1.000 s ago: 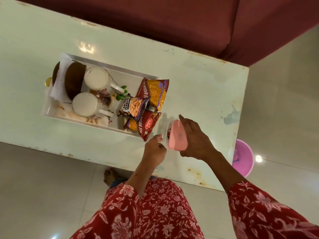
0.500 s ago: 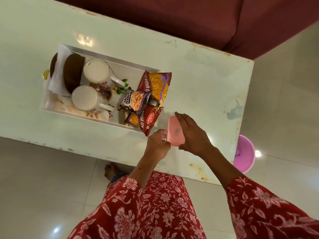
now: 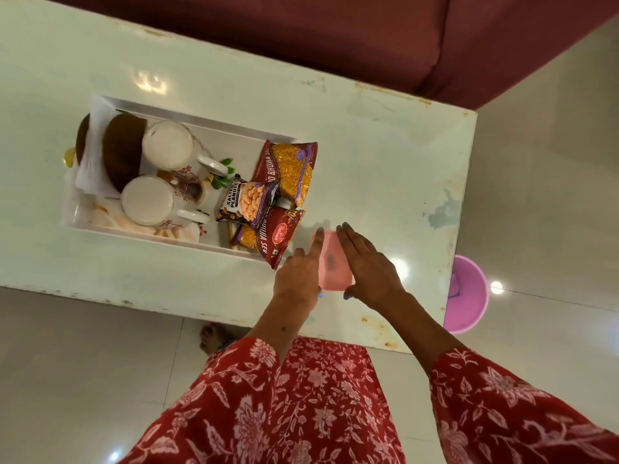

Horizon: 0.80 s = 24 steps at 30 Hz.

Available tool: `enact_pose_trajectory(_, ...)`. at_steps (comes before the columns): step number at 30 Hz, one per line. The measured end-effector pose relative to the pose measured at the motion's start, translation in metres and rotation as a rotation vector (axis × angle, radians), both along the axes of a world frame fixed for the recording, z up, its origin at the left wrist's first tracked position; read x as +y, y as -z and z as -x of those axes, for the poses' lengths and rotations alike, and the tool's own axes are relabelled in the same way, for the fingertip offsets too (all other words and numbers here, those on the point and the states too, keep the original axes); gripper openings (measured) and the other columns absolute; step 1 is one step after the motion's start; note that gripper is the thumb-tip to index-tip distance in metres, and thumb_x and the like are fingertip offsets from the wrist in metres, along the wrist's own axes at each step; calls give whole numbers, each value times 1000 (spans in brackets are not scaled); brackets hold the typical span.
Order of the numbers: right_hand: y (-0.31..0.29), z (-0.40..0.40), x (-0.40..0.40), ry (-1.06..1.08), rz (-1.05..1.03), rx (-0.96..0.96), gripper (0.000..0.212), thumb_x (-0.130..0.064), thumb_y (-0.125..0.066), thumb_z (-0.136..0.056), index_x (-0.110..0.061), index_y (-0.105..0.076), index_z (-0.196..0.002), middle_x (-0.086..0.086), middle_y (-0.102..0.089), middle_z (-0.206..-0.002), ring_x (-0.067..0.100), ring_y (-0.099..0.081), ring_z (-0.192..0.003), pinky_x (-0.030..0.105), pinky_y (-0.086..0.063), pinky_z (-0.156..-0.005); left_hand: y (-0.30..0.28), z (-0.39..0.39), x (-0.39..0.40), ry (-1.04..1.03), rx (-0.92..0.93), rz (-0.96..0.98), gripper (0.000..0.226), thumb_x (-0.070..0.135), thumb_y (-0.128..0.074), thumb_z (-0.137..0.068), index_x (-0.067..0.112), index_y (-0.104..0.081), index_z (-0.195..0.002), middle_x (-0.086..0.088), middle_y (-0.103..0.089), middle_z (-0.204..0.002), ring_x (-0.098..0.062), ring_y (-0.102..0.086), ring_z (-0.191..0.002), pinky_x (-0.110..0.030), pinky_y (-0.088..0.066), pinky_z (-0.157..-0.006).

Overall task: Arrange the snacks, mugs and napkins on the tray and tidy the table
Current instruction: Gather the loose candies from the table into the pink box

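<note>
A white tray (image 3: 201, 124) on the table holds two white mugs (image 3: 166, 147) (image 3: 147, 200) and dark brown bowls (image 3: 122, 152) with a white napkin (image 3: 93, 152) between them. At its right end lie a salted peanuts packet (image 3: 248, 203) and two red snack packets (image 3: 292, 172) (image 3: 272, 241). Just right of the tray a small pink lidded box (image 3: 332, 262) lies flat on the table. My left hand (image 3: 298, 276) holds its left edge between straight index finger and thumb. My right hand (image 3: 371, 266) rests flat along its right edge with straight fingers.
The pale table (image 3: 368, 145) has worn edges and a stain near its right end. A maroon sofa (image 3: 335, 35) runs behind it. A pink bucket (image 3: 466, 296) stands on the tiled floor past the table's right edge. My bare foot (image 3: 214, 339) shows below the near edge.
The pink lid, held up on edge in my right hand, has come down flat on the table between both hands. My left index finger has straightened along it.
</note>
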State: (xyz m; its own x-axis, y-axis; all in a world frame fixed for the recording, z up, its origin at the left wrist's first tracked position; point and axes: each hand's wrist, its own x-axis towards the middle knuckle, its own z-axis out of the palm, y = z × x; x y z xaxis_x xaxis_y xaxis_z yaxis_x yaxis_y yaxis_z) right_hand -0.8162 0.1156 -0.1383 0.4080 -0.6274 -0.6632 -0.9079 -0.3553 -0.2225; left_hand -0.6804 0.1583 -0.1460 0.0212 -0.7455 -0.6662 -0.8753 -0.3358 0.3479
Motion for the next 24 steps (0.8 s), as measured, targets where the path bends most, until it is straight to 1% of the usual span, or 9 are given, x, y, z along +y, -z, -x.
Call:
enact_pose_trajectory(3,2,-1,1,-14,21,30,123,-23,-83,-64,-14,5,-150,-2,4,-161,19,-12,-147,36,-32,-110,2,1,-2,11,-2,-4,110,14,-75,-73,27,7,-146,-17,-53,-120,-33,-54,-112,-42,-49,-88)
enact_pose_trajectory(5,3,-3,1,-37,42,69,122,-26,-82,-66,-14,6,-150,-1,5,-161,19,-13,-147,38,-26,-113,3,1,-4,15,-5,-5,110,13,-76,-72,25,5,-146,-17,-53,-120,-32,-54,-112,-42,-49,-88)
enact_pose_trajectory(9,2,-7,2,-97,86,168,119,-31,-79,-70,-13,8,-149,2,4,-161,19,-13,-147,45,-14,-117,5,1,-6,27,1,3,109,12,-75,-73,21,4,-146,-17,-55,-119,-31,-57,-110,-40,-50,-87)
enact_pose_trajectory(14,3,-12,4,-140,133,252,115,-32,-75,-74,-13,9,-149,3,4,-161,20,-12,-148,55,-7,-115,5,4,-8,4,16,-8,104,10,-71,-76,19,5,-147,-16,-56,-120,-29,-57,-109,-38,-49,-89)
enact_pose_trajectory(17,2,-14,5,-139,148,274,111,-28,-73,-77,-13,9,-149,3,4,-161,20,-12,-148,58,-6,-114,5,5,-8,-12,25,-19,103,9,-70,-77,19,5,-147,-16,-56,-120,-29,-57,-110,-38,-50,-89)
enact_pose_trajectory(20,1,-14,5,-128,134,279,112,-27,-75,-76,-14,9,-149,2,4,-161,20,-12,-148,57,-8,-114,5,5,-8,-9,24,-9,104,8,-71,-76,19,4,-147,-16,-56,-120,-30,-58,-109,-38,-50,-88)
enact_pose_trajectory(22,-1,-15,2,-121,127,273,115,-27,-77,-73,-13,8,-149,2,2,-161,23,-14,-147,55,-14,-115,3,5,-9,-6,24,-8,105,9,-72,-75,20,3,-147,-16,-56,-120,-30,-58,-109,-39,-50,-88)
enact_pose_trajectory(24,-3,-15,0,-101,99,248,119,-27,-80,-69,-14,7,-149,4,1,-161,25,-17,-146,49,-23,-113,3,2,-9,-29,45,-12,107,9,-74,-72,22,1,-147,-17,-56,-119,-32,-56,-110,-41,-50,-89)
